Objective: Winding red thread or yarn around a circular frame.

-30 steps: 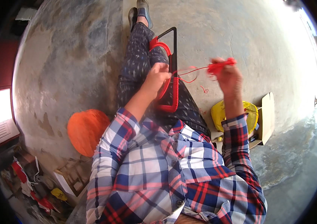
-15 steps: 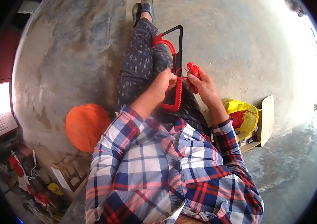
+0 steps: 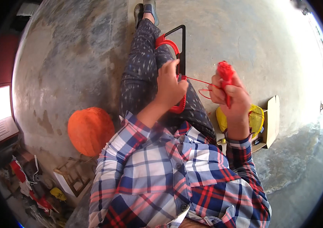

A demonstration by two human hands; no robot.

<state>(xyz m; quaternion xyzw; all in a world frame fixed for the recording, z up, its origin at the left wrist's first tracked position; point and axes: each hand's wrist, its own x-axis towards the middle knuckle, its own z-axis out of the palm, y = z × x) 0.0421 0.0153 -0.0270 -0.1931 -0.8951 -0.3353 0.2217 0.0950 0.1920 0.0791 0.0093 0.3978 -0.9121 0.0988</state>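
Across my legs lies a long black frame with a red curved piece at its far end and red cord wound in close turns round its near part. My left hand grips the frame beside the uppermost turns, its fingers bent round the side; part of the frame is hidden under it. Raised to the right, my right hand is closed round a bundle of red cord. One strand runs taut from the winding to this hand, and a loose loop hangs beside it.
An open cardboard box with a yellow bag stands by my right arm. On the concrete floor at left sits a round orange thing. A small wooden frame and assorted clutter lie at lower left.
My right hand has moved right and toward me with the cord bundle, drawing the strand out from the frame. My left hand has shifted slightly right, its fingers now more raised.
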